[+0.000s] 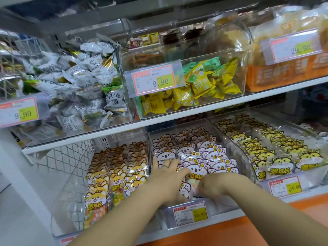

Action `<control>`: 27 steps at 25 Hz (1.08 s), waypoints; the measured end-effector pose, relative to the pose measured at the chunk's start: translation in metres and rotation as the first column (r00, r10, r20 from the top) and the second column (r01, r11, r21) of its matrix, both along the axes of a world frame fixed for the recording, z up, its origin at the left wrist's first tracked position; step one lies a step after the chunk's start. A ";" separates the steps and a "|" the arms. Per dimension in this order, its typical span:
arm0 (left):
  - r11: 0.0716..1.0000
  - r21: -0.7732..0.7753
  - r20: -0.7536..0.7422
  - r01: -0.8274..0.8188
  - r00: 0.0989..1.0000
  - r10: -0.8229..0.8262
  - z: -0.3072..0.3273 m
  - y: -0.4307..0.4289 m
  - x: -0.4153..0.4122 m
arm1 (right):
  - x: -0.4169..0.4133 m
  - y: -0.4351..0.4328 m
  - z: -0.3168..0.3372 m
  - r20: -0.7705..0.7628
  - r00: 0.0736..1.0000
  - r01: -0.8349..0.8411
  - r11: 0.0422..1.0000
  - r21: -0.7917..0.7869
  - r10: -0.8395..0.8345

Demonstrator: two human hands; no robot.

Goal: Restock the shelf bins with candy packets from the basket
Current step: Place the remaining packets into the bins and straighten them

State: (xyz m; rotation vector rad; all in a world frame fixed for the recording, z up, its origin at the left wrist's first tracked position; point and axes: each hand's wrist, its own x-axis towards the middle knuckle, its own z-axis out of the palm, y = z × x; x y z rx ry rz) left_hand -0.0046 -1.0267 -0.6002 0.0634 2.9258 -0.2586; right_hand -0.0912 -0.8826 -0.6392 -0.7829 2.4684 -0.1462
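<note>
Left hand (170,176) reaches into the middle bin (223,203) on the lower shelf (301,191). Its fingers are stretched forward and slightly spread, lying flat on the koala packets (204,153) near the bin's front left corner, with a ring (165,166) on one finger. The right hand (211,186) comes in just beside it at the bin's front edge. Its fingers are curled down onto the front koala packet (195,172) and seem to pinch it low down, though blur hides the exact grip.

The koala packets stand upright in tight rows from the back wall of the bin to the front, above the price tag (190,214) clipped to the front wall. Fox packets (115,174) fill the bin on the left and yellow cat packets (266,153) fill the one on the right. The basket named in the task is not in view.

I judge the step in hand to be seating a packet at the front of the rows, the flat hand holding the stack back while the other slots the packet in. The middle bin looks nearly full. The next move probably calls for letting go without tipping the front row, then turning to the basket for more packets for whichever bin has room.
</note>
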 end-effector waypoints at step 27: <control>0.980 0.099 0.194 -0.171 0.970 0.149 0.011 0.012 -0.090 | -0.014 0.004 0.009 0.035 0.996 -0.079 0.997 -0.017 0.079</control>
